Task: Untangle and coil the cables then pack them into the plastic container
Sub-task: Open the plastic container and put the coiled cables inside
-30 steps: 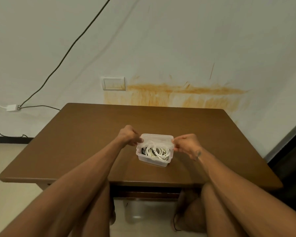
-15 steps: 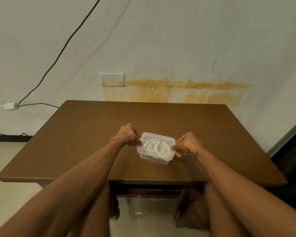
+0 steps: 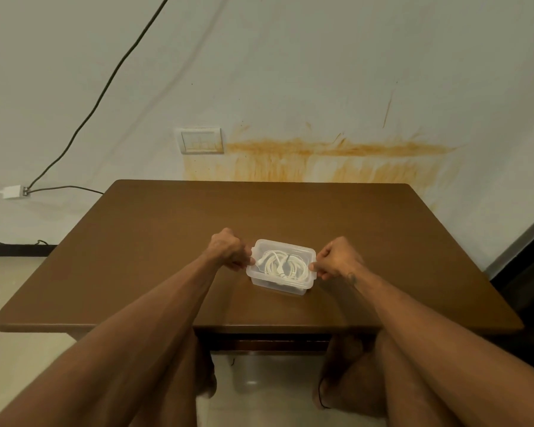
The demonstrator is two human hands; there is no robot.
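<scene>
Now the lid sits flat on the plastic container between both sets of fingers, where a second ago it was tilted above. Left hand and right hand pinch its ends; coiled cables lie inside on the tabletop. Packing looks nearly finished.

left hand: bare, no sleeve | right hand: bare, no sleeve | small dark mark at right wrist
</scene>
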